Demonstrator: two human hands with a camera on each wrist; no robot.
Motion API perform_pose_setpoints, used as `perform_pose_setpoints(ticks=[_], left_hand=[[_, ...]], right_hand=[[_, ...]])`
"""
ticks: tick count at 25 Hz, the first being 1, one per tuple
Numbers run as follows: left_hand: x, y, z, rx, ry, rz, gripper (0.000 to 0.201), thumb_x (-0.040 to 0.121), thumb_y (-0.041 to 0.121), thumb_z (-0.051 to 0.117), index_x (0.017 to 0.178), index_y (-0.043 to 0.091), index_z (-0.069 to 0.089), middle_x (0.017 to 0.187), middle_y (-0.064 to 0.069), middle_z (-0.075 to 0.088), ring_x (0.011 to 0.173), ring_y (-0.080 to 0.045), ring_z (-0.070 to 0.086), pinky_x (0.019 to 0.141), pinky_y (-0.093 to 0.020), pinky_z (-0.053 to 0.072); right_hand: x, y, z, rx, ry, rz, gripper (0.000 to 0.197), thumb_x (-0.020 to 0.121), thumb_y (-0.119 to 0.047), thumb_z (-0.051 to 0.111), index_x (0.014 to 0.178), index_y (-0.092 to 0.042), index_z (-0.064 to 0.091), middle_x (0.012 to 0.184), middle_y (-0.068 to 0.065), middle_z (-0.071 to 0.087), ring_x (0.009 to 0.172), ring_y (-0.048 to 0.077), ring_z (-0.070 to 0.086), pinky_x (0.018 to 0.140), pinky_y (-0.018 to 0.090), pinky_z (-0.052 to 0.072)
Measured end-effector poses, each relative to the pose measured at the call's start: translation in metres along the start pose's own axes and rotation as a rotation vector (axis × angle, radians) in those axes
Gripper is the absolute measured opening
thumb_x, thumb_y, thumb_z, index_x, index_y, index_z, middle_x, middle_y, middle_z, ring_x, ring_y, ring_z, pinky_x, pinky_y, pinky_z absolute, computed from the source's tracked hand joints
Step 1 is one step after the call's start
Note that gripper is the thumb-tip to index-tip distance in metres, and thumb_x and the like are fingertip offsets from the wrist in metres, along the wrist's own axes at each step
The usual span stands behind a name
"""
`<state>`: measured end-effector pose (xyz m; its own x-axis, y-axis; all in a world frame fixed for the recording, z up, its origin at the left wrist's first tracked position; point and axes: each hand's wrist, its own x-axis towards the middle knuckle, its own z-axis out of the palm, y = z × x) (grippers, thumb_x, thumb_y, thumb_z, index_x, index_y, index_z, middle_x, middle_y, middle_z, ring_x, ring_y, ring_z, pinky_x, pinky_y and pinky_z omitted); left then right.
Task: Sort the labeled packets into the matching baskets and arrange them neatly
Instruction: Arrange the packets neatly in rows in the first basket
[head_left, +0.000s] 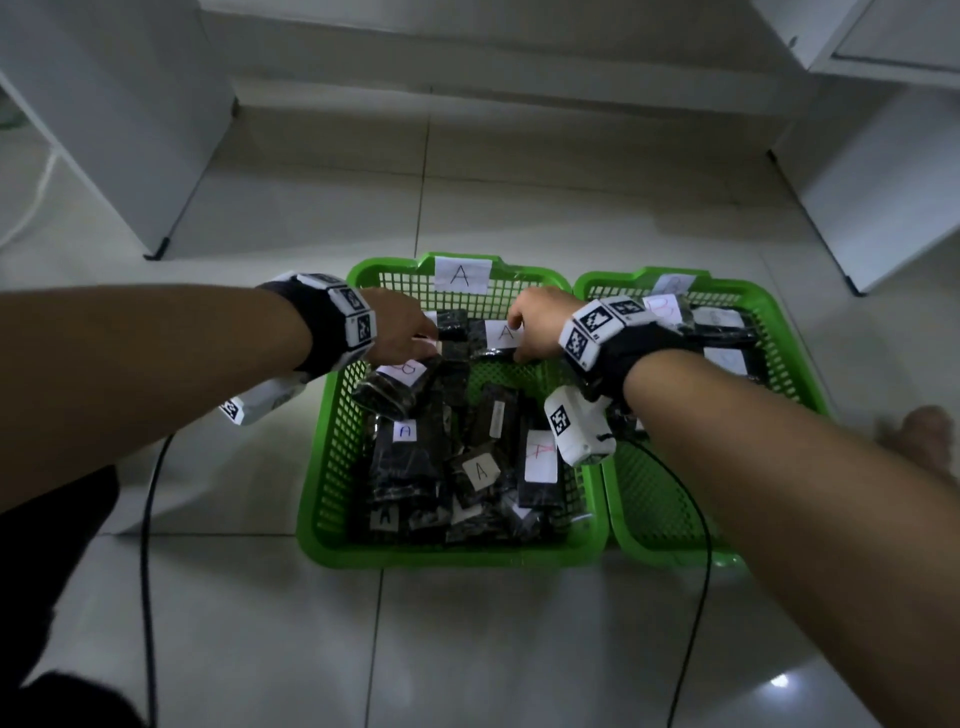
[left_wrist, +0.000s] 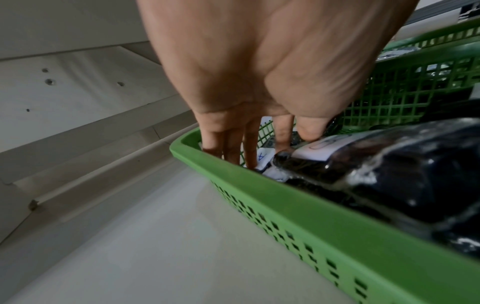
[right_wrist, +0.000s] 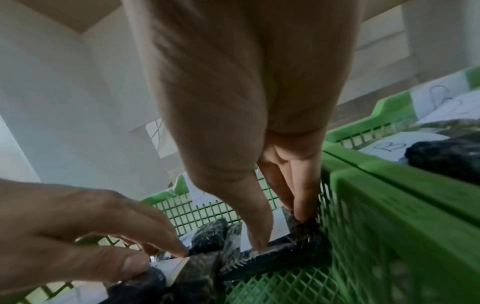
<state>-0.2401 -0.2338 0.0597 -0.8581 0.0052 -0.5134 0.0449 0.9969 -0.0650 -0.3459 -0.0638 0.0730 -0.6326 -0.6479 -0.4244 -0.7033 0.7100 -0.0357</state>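
On the far left we see a white cabinet standing on the pale tiled floor. Our left hand reaches into the far left part of the A basket, a green basket with a paper A label on its far wall. The grip of this hand is on a black packet: in the right wrist view the thumb and a finger pinch its end by the white label. A packet marked B lies just near this hand, inside the A basket. Nearer to us the basket holds a messy pile of black packets, some with A tags, like the one in the middle.

Our right hand is at the far right part of the same basket. Its grip is clamped on a packet with an A tag; the thumb presses on top and the fingers go down behind it, next to the basket wall.

To the right, touching the A basket, sits the second green basket. It has black packets with B tags lined up at its far end. A bare foot shows on the floor at the far right
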Motion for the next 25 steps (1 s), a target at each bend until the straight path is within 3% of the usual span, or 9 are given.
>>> perform_pose_setpoints(ticks=[4,6,10,12,14,16,20,23,25], left_hand=[[-0.004,0.003,-0.003,0.004,0.061,-0.019,0.044,0.098,0.047,0.045,0.131,0.02,0.055,0.124,-0.011,0.062,0.114,-0.032,0.058,0.093,-0.036,0.047],[-0.006,0.009,-0.008,0.027,0.11,-0.019,0.042,0.094,0.05,0.049,0.118,0.017,0.061,0.118,-0.01,0.063,0.108,-0.032,0.06,0.091,-0.039,0.051],[-0.007,0.033,-0.01,0.06,-0.028,-0.018,0.049,0.088,0.057,0.058,0.116,0.016,0.062,0.111,-0.006,0.066,0.103,-0.028,0.061,0.087,-0.036,0.05],[-0.006,0.039,-0.007,0.038,-0.052,0.014,0.057,0.084,0.064,0.059,0.12,0.019,0.062,0.111,-0.002,0.066,0.102,-0.025,0.059,0.089,-0.035,0.049],[-0.006,0.042,-0.008,-0.049,-0.059,0.053,0.058,0.084,0.068,0.057,0.116,0.02,0.062,0.103,0.002,0.06,0.096,-0.021,0.055,0.086,-0.033,0.046],[-0.005,0.045,-0.008,-0.157,-0.061,0.078,0.05,0.085,0.066,0.057,0.11,0.022,0.064,0.097,0.006,0.056,0.091,-0.017,0.053,0.082,-0.03,0.041],[-0.003,0.05,-0.006,-0.249,-0.025,0.136,0.04,0.081,0.055,0.068,0.106,0.025,0.063,0.093,0.011,0.061,0.087,-0.013,0.057,0.08,-0.029,0.045],[-0.004,0.052,-0.012,-0.766,-0.132,0.154,0.052,0.069,0.038,0.077,0.116,0.02,0.063,0.101,0.006,0.07,0.093,-0.018,0.065,0.083,-0.033,0.051],[-0.007,0.052,-0.018,-1.034,-0.205,0.161,0.046,0.073,0.033,0.077,0.112,0.011,0.065,0.101,-0.001,0.068,0.091,-0.021,0.061,0.085,-0.034,0.046]], right_hand=[[-0.023,0.004,0.003,0.053,0.144,-0.064,0.021,0.081,-0.006,0.076,0.101,-0.005,0.076,0.106,0.013,0.072,0.098,0.03,0.068,0.086,0.04,0.058],[-0.042,0.0,-0.003,0.029,0.041,-0.096,0.019,0.08,-0.008,0.079,0.099,-0.008,0.078,0.103,0.009,0.074,0.095,0.027,0.07,0.084,0.038,0.059],[-0.07,-0.01,0.002,-0.212,-0.34,-0.09,0.066,0.074,-0.037,0.087,0.131,-0.011,0.065,0.131,0.005,0.065,0.116,0.027,0.063,0.097,0.043,0.054],[-0.076,-0.012,0.013,-0.256,-0.403,-0.088,0.089,0.068,-0.041,0.09,0.143,-0.012,0.052,0.143,0.007,0.057,0.126,0.031,0.057,0.101,0.045,0.051],[-0.08,-0.01,0.019,-0.225,-0.358,-0.078,0.094,0.067,-0.038,0.091,0.146,-0.01,0.048,0.143,0.008,0.056,0.126,0.031,0.057,0.098,0.041,0.051],[-0.082,-0.005,0.018,-0.15,-0.3,-0.102,0.082,0.065,-0.036,0.093,0.134,-0.008,0.059,0.13,0.008,0.065,0.116,0.03,0.063,0.093,0.039,0.055],[-0.079,0.01,0.001,0.19,-0.212,-0.13,0.03,0.075,-0.028,0.087,0.098,-0.016,0.07,0.098,0.003,0.073,0.088,0.024,0.072,0.073,0.037,0.058],[-0.076,0.011,-0.008,0.582,-0.167,-0.103,0.027,0.082,-0.01,0.081,0.106,-0.012,0.068,0.096,0.008,0.075,0.072,0.023,0.076,0.065,0.033,0.061],[-0.075,0.009,-0.008,0.873,-0.057,-0.026,0.035,0.08,-0.001,0.081,0.109,-0.006,0.063,0.095,0.013,0.076,0.072,0.026,0.077,0.062,0.031,0.062]])
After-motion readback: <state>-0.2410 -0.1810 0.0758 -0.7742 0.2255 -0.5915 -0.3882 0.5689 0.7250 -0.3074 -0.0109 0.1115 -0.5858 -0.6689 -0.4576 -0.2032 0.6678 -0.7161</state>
